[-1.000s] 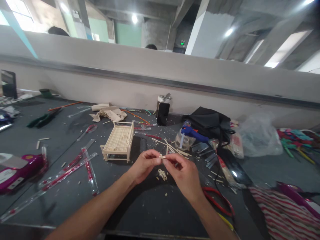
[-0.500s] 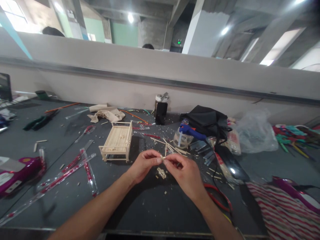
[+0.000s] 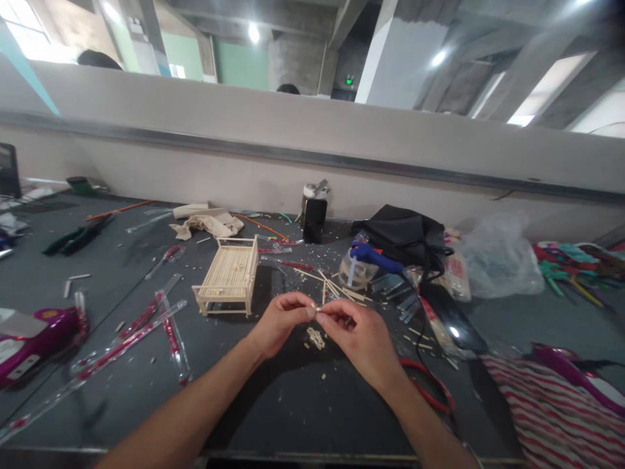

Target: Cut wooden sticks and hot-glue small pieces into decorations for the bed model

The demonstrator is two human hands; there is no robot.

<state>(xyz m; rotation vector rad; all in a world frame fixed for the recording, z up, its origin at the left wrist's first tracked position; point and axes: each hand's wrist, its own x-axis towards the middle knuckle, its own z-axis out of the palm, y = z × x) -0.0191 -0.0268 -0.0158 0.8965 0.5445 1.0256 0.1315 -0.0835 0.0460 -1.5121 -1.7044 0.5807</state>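
Observation:
My left hand (image 3: 288,321) and my right hand (image 3: 359,332) meet fingertip to fingertip above the dark table. Pinched between them is a small pale wooden piece (image 3: 318,309), mostly covered by the fingers. Just below the fingertips lies a little heap of short cut wooden bits (image 3: 316,337). Thin wooden sticks (image 3: 336,288) are scattered beyond my right hand. To the left of my left hand stands a miniature bed made of wooden sticks (image 3: 229,270), with a few loose bits on its slats.
A blue glue gun (image 3: 375,255) rests on a clear jar (image 3: 357,273) at the right, near a black bag (image 3: 403,234). A phone (image 3: 314,221) leans upright at the back. Plastic-wrapped red strips (image 3: 170,335) lie left. A striped cloth (image 3: 551,410) lies front right.
Both hands stay pinched together at almost the same spot, with only slight finger movement around the small wooden piece. The view has shifted very slightly.

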